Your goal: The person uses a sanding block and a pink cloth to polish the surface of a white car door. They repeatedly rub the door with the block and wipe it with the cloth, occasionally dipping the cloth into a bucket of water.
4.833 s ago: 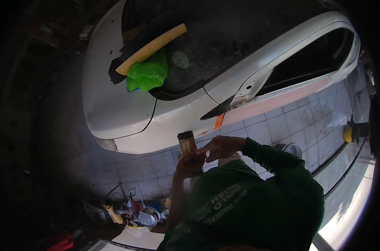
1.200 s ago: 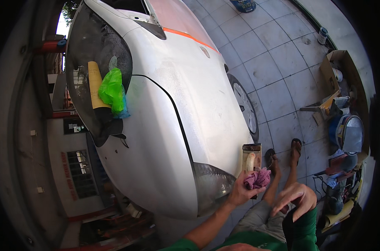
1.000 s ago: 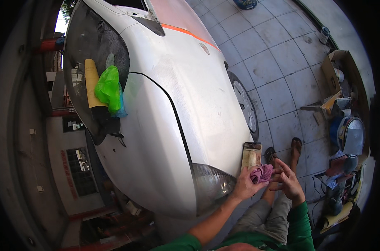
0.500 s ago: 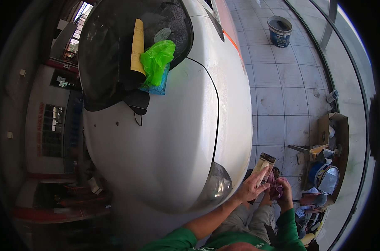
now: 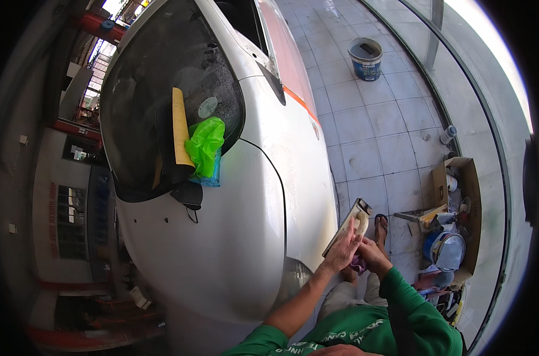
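Observation:
A long, flat hand sanding block with a pale raised handle is in my left hand. It slants up and away beside the front fender of the white car. My left fingers lie along the block, and its underside is hidden. Close against them, my right hand is closed on a crumpled purple cloth, which shows only in part beneath both hands. Whether my right fingers also touch the block, I cannot tell.
On the car by the windshield lie a yellow paper sheet, a bright green plastic bag and a black face mask. A paint bucket stands on the tiles. A cardboard box and a blue tub sit by the glass wall.
The sanding block has swung leftward, nearer the car's fender, with my left hand on it. My right hand has moved in left beside it. The view has shifted, showing more of the car's side.

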A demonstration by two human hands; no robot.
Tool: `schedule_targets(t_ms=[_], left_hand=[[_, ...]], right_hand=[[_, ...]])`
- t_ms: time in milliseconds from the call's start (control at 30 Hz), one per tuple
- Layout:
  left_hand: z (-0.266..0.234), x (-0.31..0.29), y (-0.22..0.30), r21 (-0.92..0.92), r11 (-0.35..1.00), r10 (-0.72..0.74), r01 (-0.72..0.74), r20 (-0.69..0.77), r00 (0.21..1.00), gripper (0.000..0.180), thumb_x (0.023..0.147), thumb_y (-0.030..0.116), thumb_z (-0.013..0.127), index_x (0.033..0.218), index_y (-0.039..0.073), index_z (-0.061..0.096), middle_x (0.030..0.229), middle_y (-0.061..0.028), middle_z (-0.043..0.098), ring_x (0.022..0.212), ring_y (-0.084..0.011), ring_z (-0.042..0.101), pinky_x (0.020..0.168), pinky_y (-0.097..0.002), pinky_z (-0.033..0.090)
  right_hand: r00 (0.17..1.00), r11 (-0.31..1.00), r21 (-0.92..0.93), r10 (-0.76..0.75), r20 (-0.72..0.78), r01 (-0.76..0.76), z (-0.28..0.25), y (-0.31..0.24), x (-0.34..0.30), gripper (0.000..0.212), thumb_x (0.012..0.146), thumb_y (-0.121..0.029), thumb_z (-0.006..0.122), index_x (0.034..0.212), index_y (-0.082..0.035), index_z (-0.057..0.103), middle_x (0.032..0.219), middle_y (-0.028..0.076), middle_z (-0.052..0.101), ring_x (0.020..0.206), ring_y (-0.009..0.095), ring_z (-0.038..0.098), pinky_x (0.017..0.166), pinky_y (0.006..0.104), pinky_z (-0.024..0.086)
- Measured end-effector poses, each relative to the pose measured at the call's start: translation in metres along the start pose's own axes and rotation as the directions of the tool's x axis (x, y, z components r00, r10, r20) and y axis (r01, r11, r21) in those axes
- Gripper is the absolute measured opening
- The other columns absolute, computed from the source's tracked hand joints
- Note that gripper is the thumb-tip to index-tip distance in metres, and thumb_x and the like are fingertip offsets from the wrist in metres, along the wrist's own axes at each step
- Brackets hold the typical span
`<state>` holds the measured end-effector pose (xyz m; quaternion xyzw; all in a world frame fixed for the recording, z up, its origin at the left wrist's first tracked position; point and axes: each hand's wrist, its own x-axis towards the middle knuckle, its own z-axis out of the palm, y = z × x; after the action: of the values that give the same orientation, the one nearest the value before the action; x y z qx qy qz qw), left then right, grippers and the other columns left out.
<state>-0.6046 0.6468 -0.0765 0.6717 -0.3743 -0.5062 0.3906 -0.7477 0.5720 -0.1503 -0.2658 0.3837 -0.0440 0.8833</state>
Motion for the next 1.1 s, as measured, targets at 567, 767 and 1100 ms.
schedule_targets(t_ms=[567, 767, 1100], left_hand=[[0.003, 0.201, 0.104, -0.762, 0.648, -0.352, -0.004, -0.304, 0.885, 0.054, 0.094, 0.04, 0.084, 0.135, 0.01, 0.065, 0.14, -0.0078, 0.065, 0.125, -0.028, 0.065, 0.1, -0.0436, 0.056], [-0.068, 0.281, 0.115, -0.892, 0.445, -0.049, -0.083, -0.117, 0.992, 0.029, 0.103, 0.014, 0.071, 0.131, 0.014, 0.067, 0.127, -0.0075, 0.073, 0.111, -0.0254, 0.073, 0.095, -0.0503, 0.063], [-0.202, 0.376, 0.121, -0.914, 0.393, -0.318, 0.097, -0.035, 0.948, 0.062, 0.089, 0.022, 0.075, 0.146, 0.008, 0.057, 0.132, -0.0137, 0.068, 0.116, -0.0319, 0.071, 0.091, -0.0501, 0.064]], right_hand=[[0.914, 0.854, 0.357, -0.283, -0.289, 0.377, 0.006, -0.263, 0.096, 0.039, 0.102, -0.031, 0.074, 0.129, -0.004, 0.065, 0.117, 0.007, 0.073, 0.101, 0.016, 0.07, 0.088, 0.0326, 0.058], [0.962, 0.949, 0.16, -0.274, 0.004, 0.27, 0.034, -0.371, 0.121, 0.04, 0.102, -0.028, 0.074, 0.128, 0.002, 0.067, 0.111, 0.01, 0.076, 0.1, 0.015, 0.071, 0.085, 0.0317, 0.058], [0.862, 0.871, -0.048, -0.49, -0.13, 0.488, -0.004, -0.573, 0.265, 0.032, 0.09, -0.014, 0.067, 0.117, 0.003, 0.068, 0.101, 0.006, 0.07, 0.088, 0.014, 0.065, 0.08, 0.0304, 0.051]])
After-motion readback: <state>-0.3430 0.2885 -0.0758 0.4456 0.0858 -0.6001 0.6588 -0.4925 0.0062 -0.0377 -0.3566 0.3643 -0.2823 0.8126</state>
